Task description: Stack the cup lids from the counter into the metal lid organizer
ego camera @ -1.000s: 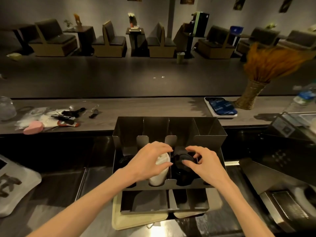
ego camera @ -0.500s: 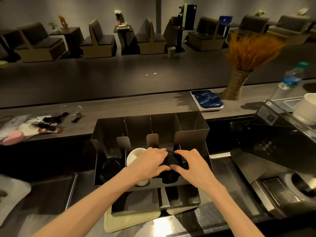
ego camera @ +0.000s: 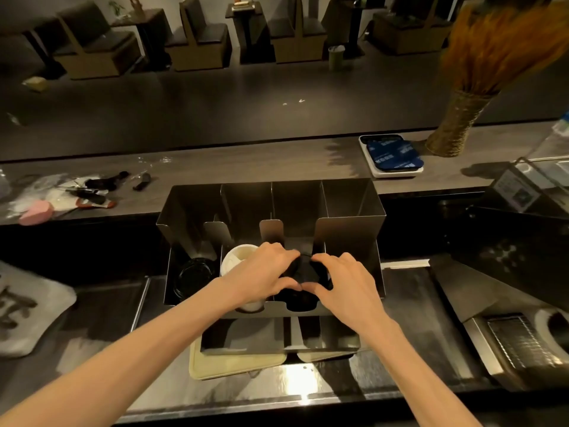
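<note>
Both the left hand (ego camera: 267,274) and right hand (ego camera: 342,283) are gripping the black lids (ego camera: 304,272) between them, which may be tilting and jamming against the organizer (ego camera: 351,229) walls.

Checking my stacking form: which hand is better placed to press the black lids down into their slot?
Right, probably: the right hand sits squarely over the black lids, while the left hand reaches across the white lids.
</note>
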The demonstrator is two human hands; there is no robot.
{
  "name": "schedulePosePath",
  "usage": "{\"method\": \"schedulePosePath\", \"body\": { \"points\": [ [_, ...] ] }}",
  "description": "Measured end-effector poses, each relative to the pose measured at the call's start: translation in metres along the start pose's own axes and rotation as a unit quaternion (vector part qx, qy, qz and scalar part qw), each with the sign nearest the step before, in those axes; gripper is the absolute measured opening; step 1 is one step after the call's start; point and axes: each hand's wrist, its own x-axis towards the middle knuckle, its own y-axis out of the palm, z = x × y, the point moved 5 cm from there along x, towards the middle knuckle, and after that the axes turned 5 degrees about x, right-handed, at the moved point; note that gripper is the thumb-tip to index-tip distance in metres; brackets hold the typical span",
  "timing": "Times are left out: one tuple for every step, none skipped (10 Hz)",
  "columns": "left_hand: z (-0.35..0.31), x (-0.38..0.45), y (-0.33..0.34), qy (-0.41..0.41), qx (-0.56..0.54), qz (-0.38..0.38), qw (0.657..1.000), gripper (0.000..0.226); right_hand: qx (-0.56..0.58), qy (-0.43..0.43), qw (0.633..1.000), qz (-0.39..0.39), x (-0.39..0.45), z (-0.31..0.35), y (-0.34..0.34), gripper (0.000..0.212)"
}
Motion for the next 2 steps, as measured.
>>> {"method": "schedulePosePath", "body": {
  "points": [
    [0.0000, -0.0014, -0.0062, 0.013, -0.031, 0.000, 0.999, 0.035, -0.006, -0.017, 1.000, 0.021, 0.0040, 0.0037, -0.0041, 0.051],
    [0.0010, -0.0039, -0.0156, 0.034, -0.078, -0.003, 0.996, 0.024, 0.003, -0.010, 0.999, 0.038, 0.0072, 0.0088, -0.0067, 0.046]
  ]
}}
